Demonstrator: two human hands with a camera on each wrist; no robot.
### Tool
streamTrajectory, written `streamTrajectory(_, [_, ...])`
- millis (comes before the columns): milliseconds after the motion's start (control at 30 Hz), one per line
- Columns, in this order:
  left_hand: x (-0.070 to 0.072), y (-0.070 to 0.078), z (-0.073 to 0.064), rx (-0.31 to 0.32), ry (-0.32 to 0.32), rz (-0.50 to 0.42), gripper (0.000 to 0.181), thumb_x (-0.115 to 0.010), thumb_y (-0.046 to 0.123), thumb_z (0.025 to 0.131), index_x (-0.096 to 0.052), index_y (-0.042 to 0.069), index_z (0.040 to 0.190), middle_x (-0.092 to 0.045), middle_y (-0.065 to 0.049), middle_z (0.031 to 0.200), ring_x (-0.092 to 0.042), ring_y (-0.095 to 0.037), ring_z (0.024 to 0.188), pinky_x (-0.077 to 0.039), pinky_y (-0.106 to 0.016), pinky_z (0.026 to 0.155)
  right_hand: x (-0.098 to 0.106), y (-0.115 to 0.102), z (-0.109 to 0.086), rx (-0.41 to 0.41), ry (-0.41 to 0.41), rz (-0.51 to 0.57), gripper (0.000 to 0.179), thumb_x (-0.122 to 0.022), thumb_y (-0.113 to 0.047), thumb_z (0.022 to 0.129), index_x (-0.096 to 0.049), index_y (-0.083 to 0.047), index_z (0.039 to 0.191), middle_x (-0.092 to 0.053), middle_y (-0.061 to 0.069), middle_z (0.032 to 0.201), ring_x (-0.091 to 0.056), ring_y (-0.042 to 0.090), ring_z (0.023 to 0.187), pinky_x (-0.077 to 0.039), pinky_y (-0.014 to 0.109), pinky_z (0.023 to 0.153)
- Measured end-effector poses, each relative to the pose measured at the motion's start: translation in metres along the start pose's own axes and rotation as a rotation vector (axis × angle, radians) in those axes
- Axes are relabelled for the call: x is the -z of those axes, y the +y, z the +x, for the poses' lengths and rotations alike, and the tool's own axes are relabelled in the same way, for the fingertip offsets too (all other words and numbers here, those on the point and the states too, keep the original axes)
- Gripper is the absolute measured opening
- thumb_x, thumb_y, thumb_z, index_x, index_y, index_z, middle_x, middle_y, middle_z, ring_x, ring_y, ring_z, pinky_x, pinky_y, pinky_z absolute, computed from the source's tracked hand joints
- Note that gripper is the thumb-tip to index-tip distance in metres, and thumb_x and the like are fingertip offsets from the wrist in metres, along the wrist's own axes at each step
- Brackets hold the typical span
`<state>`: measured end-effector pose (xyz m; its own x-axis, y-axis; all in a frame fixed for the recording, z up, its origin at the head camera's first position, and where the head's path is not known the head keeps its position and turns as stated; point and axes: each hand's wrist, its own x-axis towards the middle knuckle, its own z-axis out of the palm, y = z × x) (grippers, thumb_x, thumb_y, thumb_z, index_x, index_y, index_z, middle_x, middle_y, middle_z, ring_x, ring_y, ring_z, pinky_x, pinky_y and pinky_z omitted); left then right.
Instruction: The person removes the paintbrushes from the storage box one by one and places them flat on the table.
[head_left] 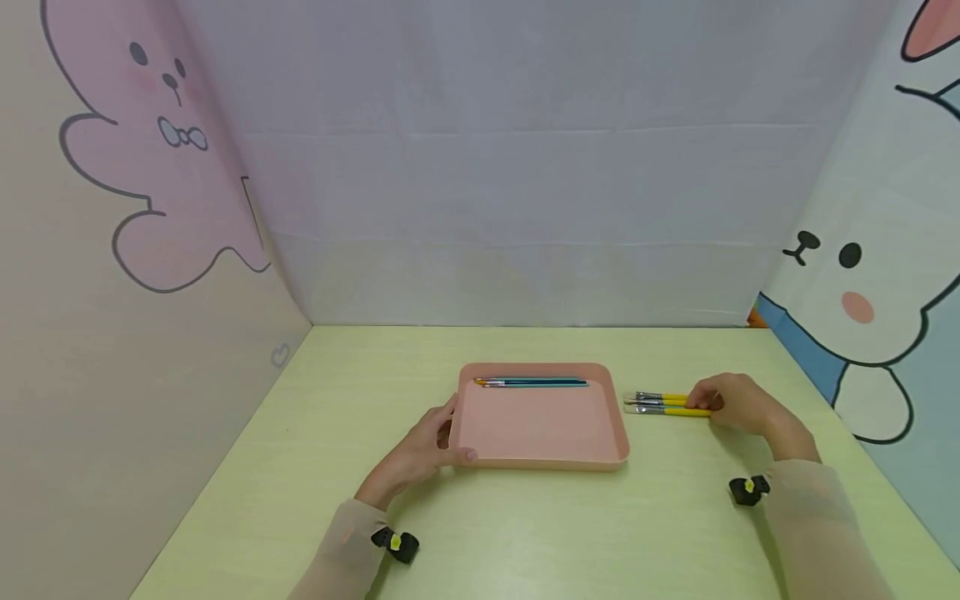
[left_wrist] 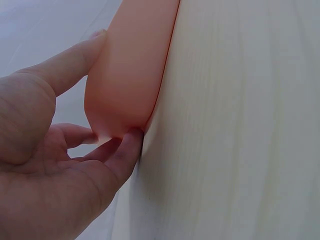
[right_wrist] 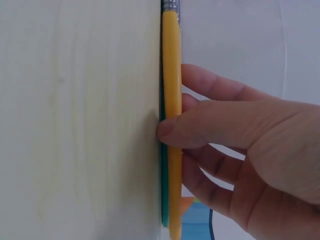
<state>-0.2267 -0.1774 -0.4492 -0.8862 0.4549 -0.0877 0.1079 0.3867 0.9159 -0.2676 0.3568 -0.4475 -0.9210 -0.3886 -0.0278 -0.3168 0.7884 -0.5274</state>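
A shallow pink tray [head_left: 540, 429] lies on the table, with several thin paintbrushes [head_left: 534, 384] with teal and dark blue handles along its far side. My left hand [head_left: 416, 447] grips the tray's left edge; in the left wrist view the thumb presses the rim and the fingers [left_wrist: 131, 150] curl round the corner. Right of the tray, my right hand [head_left: 748, 408] pinches several yellow-handled paintbrushes [head_left: 681, 412] by their handles, bristles toward the tray. A green handle [right_wrist: 165, 190] shows behind the nearest yellow handle [right_wrist: 172, 55] in the right wrist view.
The pale wooden table [head_left: 525, 533] is bounded by a plain cloth backdrop [head_left: 525, 208] at the back. Side panels bear a pink bear drawing [head_left: 180, 225] on the left and a white rabbit drawing [head_left: 892, 325] on the right, close to my right arm.
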Motion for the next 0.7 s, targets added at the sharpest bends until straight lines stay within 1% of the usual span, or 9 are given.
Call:
streamTrajectory(167, [-0.0005, 0.0011, -0.0009, 0.017, 0.012, 0.002, 0.107, -0.084, 0.015, 0.093, -0.011, 0.011, 0.172, -0.036, -0.018, 0.163, -0.051, -0.031, 0.140, -0.042, -0.051, 0.119, 0.0001, -0.0005, 0.0001, -0.006, 0.003, 0.003, 0.034, -0.071, 0.021, 0.080, -0.077, -0.006, 0.099, -0.073, 0.004, 0.096, -0.064, 0.020, 0.087, -0.057, 0.033, 0.074])
streamTrajectory(300, [-0.0010, 0.0020, -0.0007, 0.020, 0.017, 0.011, 0.107, -0.084, 0.015, 0.093, -0.012, 0.012, 0.172, -0.036, -0.017, 0.164, -0.051, -0.031, 0.140, -0.041, -0.052, 0.119, 0.0001, -0.0003, 0.0002, -0.009, 0.001, 0.004, 0.034, -0.071, 0.021, 0.080, -0.077, -0.006, 0.099, -0.072, 0.003, 0.096, -0.064, 0.020, 0.087, -0.057, 0.033, 0.074])
streamTrajectory(533, [-0.0009, 0.0013, -0.0001, 0.012, 0.014, 0.016, 0.105, -0.084, 0.014, 0.094, -0.013, 0.011, 0.172, -0.040, -0.016, 0.162, -0.051, -0.031, 0.140, -0.041, -0.052, 0.119, 0.0012, -0.0008, 0.0007, -0.012, 0.000, 0.006, 0.032, -0.072, 0.020, 0.080, -0.077, -0.004, 0.101, -0.075, 0.008, 0.100, -0.068, 0.025, 0.090, -0.060, 0.043, 0.080])
streamTrajectory(700, [-0.0008, -0.0010, 0.0007, 0.003, 0.007, 0.013, 0.104, -0.083, 0.012, 0.094, -0.013, 0.012, 0.172, -0.044, -0.015, 0.160, -0.053, -0.030, 0.137, -0.042, -0.051, 0.119, 0.0034, -0.0060, 0.0007, 0.012, 0.021, -0.013, 0.031, -0.075, 0.017, 0.079, -0.077, -0.003, 0.103, -0.076, 0.009, 0.103, -0.069, 0.029, 0.093, -0.060, 0.050, 0.084])
